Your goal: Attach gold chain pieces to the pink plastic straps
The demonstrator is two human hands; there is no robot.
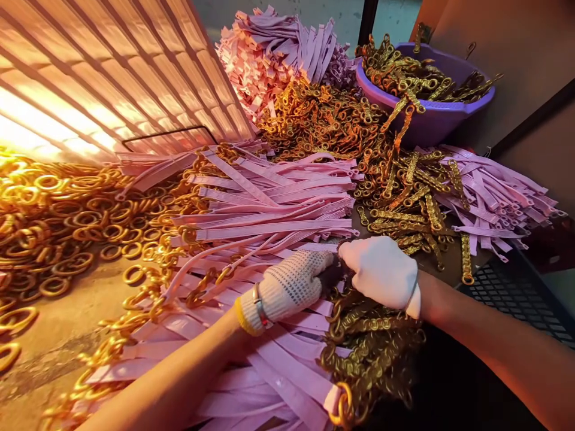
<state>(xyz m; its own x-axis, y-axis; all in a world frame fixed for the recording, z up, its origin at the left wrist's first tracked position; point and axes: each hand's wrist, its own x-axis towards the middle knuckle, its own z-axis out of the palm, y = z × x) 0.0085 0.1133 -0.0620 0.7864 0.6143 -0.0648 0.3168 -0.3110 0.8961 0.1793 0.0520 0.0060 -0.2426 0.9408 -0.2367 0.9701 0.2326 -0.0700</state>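
Observation:
My left hand (294,284), in a dotted knit glove with a yellow cuff and a metal band at the wrist, is closed over the pink straps. Nearly touching it, my right hand (381,269) in a plain white glove is closed too, fingertips toward the left. What either hand pinches is hidden by the gloves. Pink straps (278,227) with gold rings at their left ends lie in layers beneath and beyond my left hand. Below my right hand, a heap of brass-coloured chain links (371,353) hangs near the dark edge. One strap end by it carries a gold ring (344,404).
Loose gold rings (58,221) are spread at left, under a brightly lit ribbed panel (117,66). A purple basin (435,117) of gold pieces stands at the back right. Beside it lie piled gold pieces (323,120), more pink straps (498,191) and a dark crate (516,293).

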